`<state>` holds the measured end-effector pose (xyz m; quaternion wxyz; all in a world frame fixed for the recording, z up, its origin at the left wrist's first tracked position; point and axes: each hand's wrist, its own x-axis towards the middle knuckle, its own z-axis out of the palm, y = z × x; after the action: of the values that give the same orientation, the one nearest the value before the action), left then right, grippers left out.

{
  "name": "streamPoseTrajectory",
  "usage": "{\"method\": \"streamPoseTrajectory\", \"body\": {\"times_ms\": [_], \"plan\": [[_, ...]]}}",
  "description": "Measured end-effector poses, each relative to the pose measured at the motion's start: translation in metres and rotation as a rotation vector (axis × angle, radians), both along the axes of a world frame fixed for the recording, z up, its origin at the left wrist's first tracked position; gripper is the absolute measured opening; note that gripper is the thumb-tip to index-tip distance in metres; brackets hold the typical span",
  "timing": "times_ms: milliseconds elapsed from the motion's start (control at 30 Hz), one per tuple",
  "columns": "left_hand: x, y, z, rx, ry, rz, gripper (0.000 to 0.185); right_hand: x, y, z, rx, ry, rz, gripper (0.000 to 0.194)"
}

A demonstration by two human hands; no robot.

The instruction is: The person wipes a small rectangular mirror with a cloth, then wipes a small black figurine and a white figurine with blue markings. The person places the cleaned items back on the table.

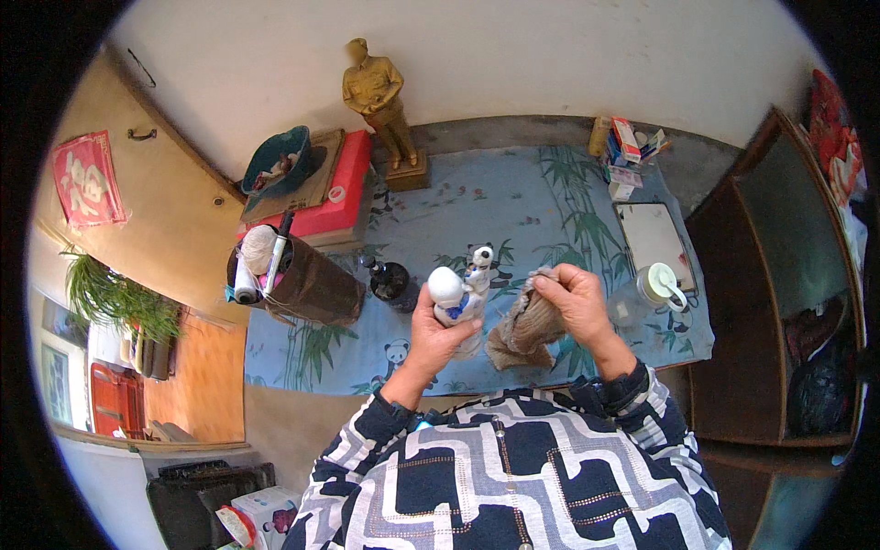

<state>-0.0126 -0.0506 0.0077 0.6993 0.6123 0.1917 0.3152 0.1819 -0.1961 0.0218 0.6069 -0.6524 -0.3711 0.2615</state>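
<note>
My left hand (440,337) grips a white porcelain bottle (455,304) with blue decoration and a rounded white top. Close against its far right side stands a small white ceramic piece (479,265) with a black-and-white top; whether it is joined to the bottle I cannot tell. My right hand (581,302) pinches the upper edge of a brown-grey cloth (528,330), which hangs down over the near part of the table. The cloth is a little apart from the bottle. A dark glass bottle (392,285) stands left of my left hand.
A panda-and-bamboo tablecloth (474,185) covers the table. At left are a brown bag (320,278), a red box (350,185) and a teal basket (278,161). A golden statue (380,103) stands behind. A clear jug (632,302), a mirror (656,240) and small boxes (624,148) are right.
</note>
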Motion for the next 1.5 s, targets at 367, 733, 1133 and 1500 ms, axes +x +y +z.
{"method": "streamPoseTrajectory", "body": {"times_ms": [367, 733, 1133, 1500], "plan": [[0.009, 0.002, -0.030, 0.076, 0.016, 0.041, 0.063, -0.018, 0.017, -0.012, 0.034, 0.078, 0.226, 0.024], [-0.001, 0.020, -0.085, 0.280, 0.201, -0.031, 0.067, -0.035, 0.031, -0.050, -0.029, -0.170, 0.297, 0.030], [-0.040, 0.022, -0.047, 0.466, 0.380, -0.073, 0.059, -0.029, 0.012, -0.034, 0.130, -0.375, 0.276, 0.019], [-0.049, 0.031, -0.014, 0.650, 0.314, -0.030, 0.050, -0.022, 0.000, -0.002, 0.112, 0.224, 0.392, 0.018]]}}
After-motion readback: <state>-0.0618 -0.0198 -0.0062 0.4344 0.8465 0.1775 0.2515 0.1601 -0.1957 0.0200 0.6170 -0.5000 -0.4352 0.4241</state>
